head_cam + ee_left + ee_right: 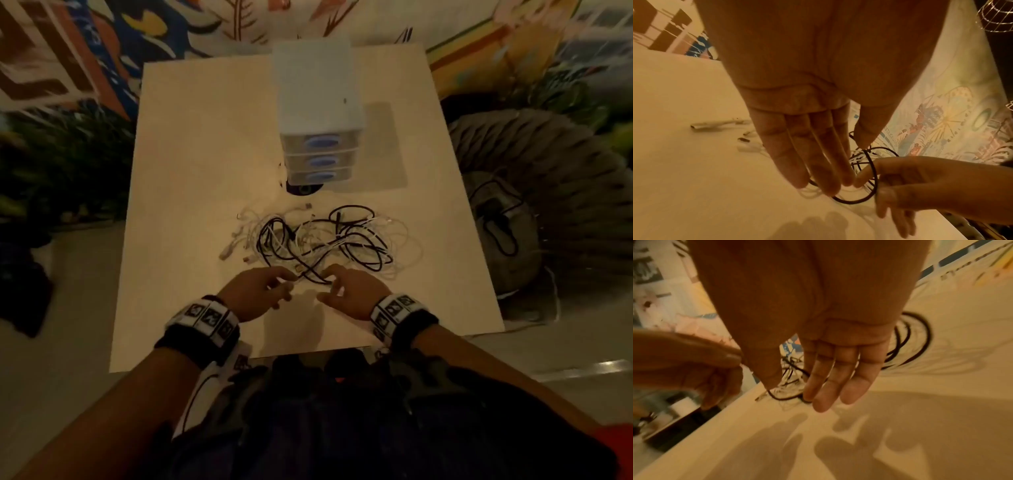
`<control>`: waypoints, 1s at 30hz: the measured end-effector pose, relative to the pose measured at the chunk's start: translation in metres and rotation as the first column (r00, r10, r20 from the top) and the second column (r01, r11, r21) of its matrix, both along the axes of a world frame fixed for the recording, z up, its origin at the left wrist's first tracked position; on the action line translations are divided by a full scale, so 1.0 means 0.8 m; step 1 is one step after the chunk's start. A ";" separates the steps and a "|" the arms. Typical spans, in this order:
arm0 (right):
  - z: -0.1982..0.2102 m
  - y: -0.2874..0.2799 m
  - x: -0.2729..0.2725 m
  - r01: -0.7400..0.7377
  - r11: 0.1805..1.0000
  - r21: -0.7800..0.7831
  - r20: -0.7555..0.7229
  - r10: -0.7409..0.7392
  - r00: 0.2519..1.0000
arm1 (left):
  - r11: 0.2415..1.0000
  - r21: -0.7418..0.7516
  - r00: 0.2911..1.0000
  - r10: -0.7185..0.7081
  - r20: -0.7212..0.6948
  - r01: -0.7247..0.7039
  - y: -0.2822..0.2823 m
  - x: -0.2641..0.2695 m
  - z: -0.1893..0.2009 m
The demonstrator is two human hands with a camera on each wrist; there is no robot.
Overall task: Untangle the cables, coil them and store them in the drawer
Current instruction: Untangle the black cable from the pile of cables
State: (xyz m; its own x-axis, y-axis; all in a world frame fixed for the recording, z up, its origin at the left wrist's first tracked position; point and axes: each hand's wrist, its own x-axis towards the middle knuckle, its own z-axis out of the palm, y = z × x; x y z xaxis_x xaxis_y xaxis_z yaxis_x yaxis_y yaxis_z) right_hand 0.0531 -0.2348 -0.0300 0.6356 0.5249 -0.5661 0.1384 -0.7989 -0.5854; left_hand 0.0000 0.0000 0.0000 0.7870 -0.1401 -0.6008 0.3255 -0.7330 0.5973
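A tangle of black and white cables (322, 240) lies in the middle of the white table (191, 171). Both hands are at its near edge. My left hand (287, 284) hovers with fairly straight fingers (813, 170) whose tips touch the white strands, thumb apart. My right hand (327, 286) has a loop of black cable (857, 201) running between its index finger and thumb, which pinch it lightly. In the right wrist view the black cable (785, 399) spans from thumb tip to index tip. The white drawer unit (317, 150) stands shut behind the tangle.
Loose white connectors (705, 126) stick out on the tangle's left side. A dark round object (305, 189) lies at the foot of the drawer unit. A grey bag (507, 219) sits off the table's right edge. Bare table surface lies left of the cables.
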 end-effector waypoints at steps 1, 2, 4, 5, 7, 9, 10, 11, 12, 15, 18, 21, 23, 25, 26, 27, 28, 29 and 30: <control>-0.002 0.010 0.001 -0.038 0.998 -0.054 0.026 0.039 0.999 | 1.000 -0.004 1.000 -0.006 0.000 0.006 -0.004 0.001 -0.004; -0.003 0.016 0.003 -0.066 0.992 -0.103 0.082 0.075 0.994 | 1.000 -0.001 1.000 -0.011 -0.006 0.011 -0.006 0.002 -0.007; 0.001 0.022 0.006 -0.025 0.997 -0.072 0.120 0.034 0.992 | 1.000 -0.012 0.999 -0.026 -0.028 0.026 -0.010 -0.002 -0.015; 0.003 0.020 0.009 0.029 1.000 0.007 0.105 -0.030 0.994 | 1.000 -0.019 0.999 -0.021 -0.027 0.021 -0.009 -0.004 -0.020; 0.010 0.010 0.015 0.178 0.967 0.184 0.052 -0.190 0.980 | 0.999 -0.033 1.000 0.006 -0.012 -0.006 -0.003 -0.009 -0.028; 0.016 0.003 0.018 0.320 0.898 0.301 -0.032 -0.326 0.945 | 1.000 -0.020 1.000 0.018 0.015 -0.018 -0.001 -0.010 -0.032; 0.022 0.003 0.018 0.363 0.868 0.340 -0.079 -0.358 0.930 | 1.000 -0.006 0.999 0.019 0.041 -0.019 -0.002 -0.009 -0.033; 0.027 0.004 0.018 0.373 0.855 0.360 -0.103 -0.361 0.927 | 1.000 0.011 0.997 0.018 0.072 -0.019 -0.005 -0.008 -0.035; 0.031 0.005 0.018 0.358 0.856 0.374 -0.097 -0.348 0.933 | 1.000 0.026 0.994 0.015 0.110 -0.017 -0.008 -0.007 -0.036; 0.042 0.010 0.019 0.321 0.869 0.376 -0.046 -0.328 0.944 | 0.998 0.058 0.982 0.018 0.190 -0.029 -0.017 -0.003 -0.039; 0.040 0.008 0.020 0.334 0.858 0.390 0.017 -0.369 0.929 | 0.990 0.113 0.963 0.055 0.264 -0.088 -0.014 0.001 -0.041; 0.035 0.001 0.017 0.406 0.802 0.437 0.005 -0.454 0.891 | 0.978 0.136 0.943 0.106 0.317 -0.155 -0.004 0.004 -0.043; 0.034 -0.001 0.017 0.585 0.690 0.426 -0.209 -0.555 0.806 | 0.973 0.135 0.939 0.139 0.314 -0.190 0.003 0.007 -0.044; 0.038 -0.004 0.015 0.695 0.604 0.391 -0.388 -0.577 0.719 | 0.968 0.144 0.940 0.153 0.306 -0.205 0.009 0.008 -0.046; 0.040 -0.005 0.014 0.706 0.595 0.384 -0.399 -0.582 0.708 | 0.969 0.143 0.940 0.150 0.308 -0.201 0.010 0.008 -0.046; 0.042 -0.007 0.013 0.702 0.599 0.385 -0.377 -0.592 0.712 | 0.972 0.135 0.939 0.140 0.313 -0.190 0.010 0.007 -0.045; 0.044 -0.007 0.012 0.694 0.604 0.392 -0.346 -0.603 0.719 | 0.979 0.113 0.938 0.126 0.322 -0.170 0.009 0.005 -0.043; 0.045 -0.007 0.012 0.681 0.613 0.401 -0.313 -0.607 0.730 | 0.986 0.086 0.937 0.103 0.333 -0.139 0.006 0.004 -0.038; 0.045 -0.006 0.010 0.657 0.635 0.406 -0.279 -0.598 0.751 | 0.993 0.057 0.937 0.074 0.340 -0.099 0.003 0.002 -0.033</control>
